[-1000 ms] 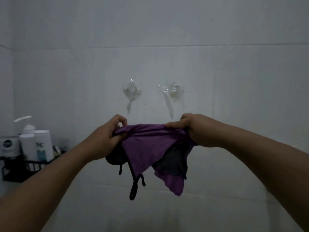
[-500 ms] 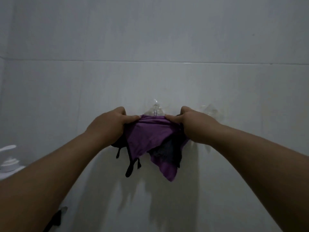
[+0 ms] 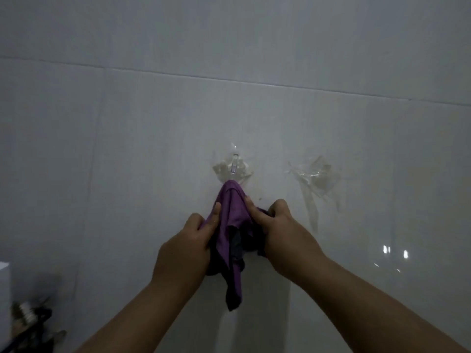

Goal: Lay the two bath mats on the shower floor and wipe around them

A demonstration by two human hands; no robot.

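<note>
Both hands, left hand (image 3: 187, 247) and right hand (image 3: 276, 229), pinch the purple-and-black cloth (image 3: 230, 225); seat its top fold fully over the clear plastic wall hook (image 3: 234, 165) before letting go.

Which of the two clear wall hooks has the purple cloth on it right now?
The left clear hook: the purple cloth bunches up to its base, both hands gripping it below. The right clear hook is bare.
</note>
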